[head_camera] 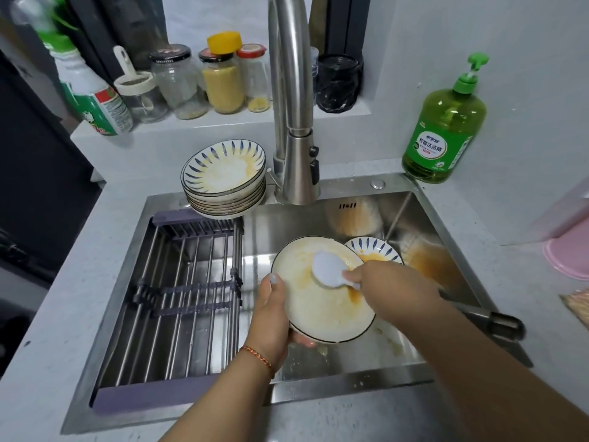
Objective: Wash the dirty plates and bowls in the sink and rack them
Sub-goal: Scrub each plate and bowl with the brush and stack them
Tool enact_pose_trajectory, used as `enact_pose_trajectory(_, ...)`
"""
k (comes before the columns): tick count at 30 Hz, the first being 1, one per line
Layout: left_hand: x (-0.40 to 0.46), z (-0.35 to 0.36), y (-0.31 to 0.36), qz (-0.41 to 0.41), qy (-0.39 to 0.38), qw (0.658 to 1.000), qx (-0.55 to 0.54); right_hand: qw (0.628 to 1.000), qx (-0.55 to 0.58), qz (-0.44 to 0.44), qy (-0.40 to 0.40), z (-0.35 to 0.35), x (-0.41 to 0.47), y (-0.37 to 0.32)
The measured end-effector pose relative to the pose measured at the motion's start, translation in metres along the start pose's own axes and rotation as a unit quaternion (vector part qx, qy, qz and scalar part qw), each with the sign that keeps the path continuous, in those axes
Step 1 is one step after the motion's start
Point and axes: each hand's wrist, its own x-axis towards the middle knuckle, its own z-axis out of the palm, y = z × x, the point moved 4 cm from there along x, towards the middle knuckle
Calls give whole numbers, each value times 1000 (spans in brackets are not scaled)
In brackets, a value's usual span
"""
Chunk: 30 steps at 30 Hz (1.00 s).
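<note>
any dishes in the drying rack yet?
No: the drying rack over the sink's left half holds nothing, while the stack of dirty plates sits behind it at the sink's back edge.

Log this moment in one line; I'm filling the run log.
left hand holds plate | right hand scrubs with brush | rack bare

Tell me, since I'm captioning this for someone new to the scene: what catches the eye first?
Over the sink, the left hand holds a sauce-smeared plate by its rim while the right hand scrubs it with a white brush. A stack of dirty plates sits at the sink's back edge, above the bare drying rack. A green soap bottle stands at back right.
</note>
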Motion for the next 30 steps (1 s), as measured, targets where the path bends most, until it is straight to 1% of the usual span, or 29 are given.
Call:
enact_pose_trajectory(4,1,2,3,0,-3,1000,12,996,-47,-74,-34,7,-14,-22)
enact_pose_trajectory(7,1,0,7,10,-13,1000,6,996,-32,-66,-57,7,-22,-11)
enact_pose_trajectory(10,-1,2,10,21,-27,999,-2,998,44,-17,-37,-8,-17,-1)
enact_pose_trajectory(11,0,3,10,23,-26,999,-3,998,57,-18,-28,-9,-13,-1)
enact_pose_trajectory(14,4,4,14,25,-17,1000,2,997,28,-65,-22,-2,-9,-11)
enact_pose_trajectory(17,7,3,19,33,-6,999,-5,995,38,-93,-22,6,-19,-9)
enact_pose_trajectory(20,7,5,18,42,-7,999,-3,992,76,-97,-1,7,-24,-1)
enact_pose_trajectory(22,7,8,13,28,-10,1000,-8,989,105,-102,24,9,-21,-3)
enact_pose_trajectory(24,7,10,7,7,-19,1000,-17,987,113,-117,13,14,-20,-9)
enact_pose_trajectory(26,6,9,5,-4,-23,999,-28,991,76,-112,-21,12,-27,-10)
enact_pose_trajectory(28,3,7,5,2,-24,999,-27,995,-16,-91,-28,1,-35,-4)
enact_pose_trajectory(29,2,6,6,9,-23,1000,-19,997,-48,-64,-14,-7,-35,-1)
enact_pose_trajectory(30,1,6,7,13,-22,1000,-9,999,-44,-14,-3,-16,-31,2)
